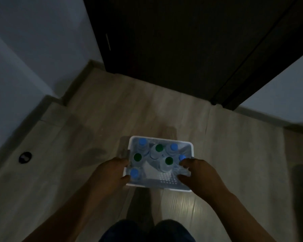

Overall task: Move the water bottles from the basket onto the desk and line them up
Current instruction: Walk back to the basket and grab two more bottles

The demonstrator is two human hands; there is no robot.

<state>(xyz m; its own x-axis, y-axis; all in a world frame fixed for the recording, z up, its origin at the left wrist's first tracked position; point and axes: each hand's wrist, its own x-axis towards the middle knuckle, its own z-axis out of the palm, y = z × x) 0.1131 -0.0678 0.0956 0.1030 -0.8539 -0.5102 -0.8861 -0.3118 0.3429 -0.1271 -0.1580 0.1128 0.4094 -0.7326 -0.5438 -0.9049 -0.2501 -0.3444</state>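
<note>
Basket point(162, 139) holding seven water bottles point(159, 148), left hand point(110, 173), right hand point(200, 173) gripping sides

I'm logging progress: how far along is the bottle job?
Nothing is lined up yet: no desk is in view. In hand: the left hand and right hand grip the sides of the white basket. Left to do: all seven bottles, four blue-capped and three green-capped, sit inside.

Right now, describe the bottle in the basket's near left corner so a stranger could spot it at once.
Find the white basket held by the left hand and right hand above the floor. Go to its near left corner, beside the left hand. The bottle there has a blue cap; its nearest neighbour is green-capped, and the other blue caps sit farther back or right.
</note>
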